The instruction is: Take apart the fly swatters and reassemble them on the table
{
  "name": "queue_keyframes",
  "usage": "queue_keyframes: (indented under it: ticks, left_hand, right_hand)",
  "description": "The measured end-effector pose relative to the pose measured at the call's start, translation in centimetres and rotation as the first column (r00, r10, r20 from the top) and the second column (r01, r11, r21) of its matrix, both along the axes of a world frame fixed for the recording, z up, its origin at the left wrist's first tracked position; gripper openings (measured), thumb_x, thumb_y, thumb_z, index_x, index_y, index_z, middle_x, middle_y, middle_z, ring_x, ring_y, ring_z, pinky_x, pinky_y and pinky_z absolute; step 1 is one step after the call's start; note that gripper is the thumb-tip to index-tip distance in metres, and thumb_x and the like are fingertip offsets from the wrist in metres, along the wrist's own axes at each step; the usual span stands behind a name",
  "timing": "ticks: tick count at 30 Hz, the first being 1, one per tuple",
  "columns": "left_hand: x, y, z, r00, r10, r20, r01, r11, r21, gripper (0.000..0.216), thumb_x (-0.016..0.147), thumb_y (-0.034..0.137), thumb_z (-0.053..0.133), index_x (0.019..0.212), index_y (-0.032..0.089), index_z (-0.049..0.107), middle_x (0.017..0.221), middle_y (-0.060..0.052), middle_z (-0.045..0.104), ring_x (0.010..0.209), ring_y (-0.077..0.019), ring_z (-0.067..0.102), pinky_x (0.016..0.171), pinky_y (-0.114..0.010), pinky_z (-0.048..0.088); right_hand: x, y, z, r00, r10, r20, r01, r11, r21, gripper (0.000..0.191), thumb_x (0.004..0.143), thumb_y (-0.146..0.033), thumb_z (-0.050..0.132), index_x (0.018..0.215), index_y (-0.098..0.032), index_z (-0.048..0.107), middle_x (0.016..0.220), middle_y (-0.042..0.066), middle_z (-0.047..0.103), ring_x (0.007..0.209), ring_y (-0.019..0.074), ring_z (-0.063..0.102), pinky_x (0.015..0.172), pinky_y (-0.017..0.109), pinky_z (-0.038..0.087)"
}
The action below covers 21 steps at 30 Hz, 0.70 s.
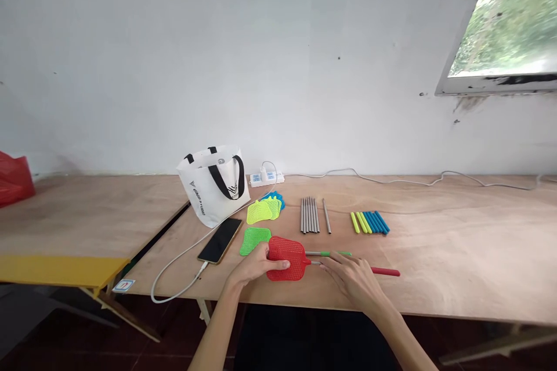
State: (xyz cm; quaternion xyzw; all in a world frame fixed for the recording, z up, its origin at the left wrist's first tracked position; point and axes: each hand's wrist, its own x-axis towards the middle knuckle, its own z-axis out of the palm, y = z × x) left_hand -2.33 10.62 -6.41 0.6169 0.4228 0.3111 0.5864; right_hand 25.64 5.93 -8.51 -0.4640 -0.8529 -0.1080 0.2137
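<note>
A red fly swatter head (pixel 287 258) lies near the front edge of the plywood table (pixel 456 261). My left hand (pixel 255 266) grips its left side, thumb on top. My right hand (pixel 350 278) rests closed over the thin metal rod just right of the red head; the rod ends in a red handle (pixel 385 271). Just behind it lies a green swatter (pixel 255 239) with a green handle (pixel 335 253). Further back are loose yellow-green and blue swatter heads (pixel 263 208), several metal rods (pixel 310 214) and yellow and blue handles (pixel 369 222).
A black phone (pixel 220 240) on a white charging cable lies left of the swatters. Behind it stand a white tote bag (pixel 215 184) and a power strip (pixel 266 177). A cable runs along the wall. A red bag (pixel 15 178) sits far left.
</note>
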Motion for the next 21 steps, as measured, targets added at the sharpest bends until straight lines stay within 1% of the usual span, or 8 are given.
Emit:
queue_keyframes:
  ticks: [2,4,7,9,11,15,19,21]
  left_hand:
    - [0.0,0.0,0.1,0.999,-0.050,0.009,0.050,0.999,0.004,0.046,0.066,0.043,0.090,0.099,0.015,0.074,0.095,-0.006,0.077,0.088,-0.0212,0.069,0.082,-0.030,0.053]
    - [0.2,0.0,0.2,0.998,-0.064,0.002,0.064,0.997,0.041,0.045,0.067,0.044,0.089,0.099,0.015,0.075,0.095,-0.006,0.077,0.087,-0.0210,0.068,0.081,-0.029,0.053]
    - [0.5,0.0,0.2,0.999,-0.037,-0.040,0.041,0.994,0.106,0.040,0.068,0.045,0.088,0.089,0.014,0.075,0.085,-0.005,0.075,0.080,-0.0193,0.067,0.075,-0.028,0.052]
    - [0.5,0.1,0.2,0.998,-0.031,-0.054,0.037,0.992,0.120,0.037,0.068,0.045,0.088,0.083,0.014,0.074,0.080,-0.003,0.073,0.076,-0.0178,0.065,0.072,-0.027,0.051]
    - [0.1,0.3,0.1,0.997,-0.043,-0.057,0.049,0.994,0.101,0.037,0.068,0.044,0.088,0.083,0.014,0.073,0.080,-0.003,0.073,0.076,-0.0176,0.064,0.070,-0.026,0.050]
    - [-1.8,0.6,0.3,0.998,-0.026,-0.060,0.029,0.998,0.058,0.040,0.070,0.043,0.086,0.095,0.015,0.074,0.091,-0.005,0.075,0.085,-0.0200,0.066,0.073,-0.027,0.050]
    - [-4.0,0.7,0.8,0.998,0.027,-0.060,-0.026,0.999,0.023,0.040,0.074,0.045,0.083,0.100,0.016,0.074,0.101,-0.007,0.076,0.093,-0.0221,0.068,0.081,-0.029,0.051]
    - [-4.9,0.7,1.0,0.995,0.065,-0.077,-0.065,0.998,0.004,0.044,0.071,0.046,0.085,0.101,0.016,0.073,0.105,-0.008,0.077,0.097,-0.0241,0.069,0.083,-0.030,0.052]
  right_hand:
    - [-0.2,0.0,-0.1,1.000,0.001,-0.008,-0.001,1.000,0.002,0.026,0.106,-0.023,0.041,0.095,-0.025,0.064,0.086,0.002,0.070,0.072,0.0177,0.067,0.053,0.030,0.022]
    - [-0.3,0.0,-0.3,1.000,-0.007,-0.015,0.007,1.000,0.008,0.025,0.104,-0.020,0.042,0.093,-0.024,0.063,0.086,0.002,0.070,0.072,0.0169,0.067,0.053,0.030,0.022]
    - [-0.3,0.1,-0.7,1.000,-0.020,-0.019,0.020,1.000,0.012,0.022,0.103,-0.018,0.045,0.089,-0.023,0.062,0.084,0.002,0.070,0.072,0.0171,0.066,0.054,0.030,0.023]
    - [-0.3,0.2,-0.9,0.999,-0.018,-0.026,0.018,1.000,0.011,0.021,0.102,-0.017,0.046,0.092,-0.024,0.063,0.085,0.002,0.070,0.074,0.0176,0.067,0.055,0.029,0.026]
    - [-0.6,0.3,-1.2,0.999,-0.007,-0.042,0.007,1.000,0.001,0.022,0.103,-0.019,0.046,0.096,-0.025,0.065,0.088,0.002,0.070,0.075,0.0179,0.067,0.055,0.027,0.029]
    - [-1.8,0.6,-1.9,0.995,0.028,-0.093,-0.032,0.998,-0.045,0.024,0.106,-0.026,0.044,0.108,-0.028,0.068,0.089,0.003,0.070,0.080,0.0189,0.068,0.059,0.025,0.038]
    - [-2.4,0.7,-2.5,0.990,0.068,-0.127,-0.079,0.993,-0.085,0.034,0.105,-0.025,0.043,0.136,-0.030,0.057,0.106,0.006,0.070,0.093,0.0212,0.068,0.077,0.031,0.050]
    - [-2.0,0.8,-2.6,0.990,0.056,-0.126,-0.068,0.993,-0.094,0.036,0.104,-0.023,0.044,0.137,-0.030,0.056,0.110,0.006,0.069,0.096,0.0222,0.066,0.083,0.035,0.051]
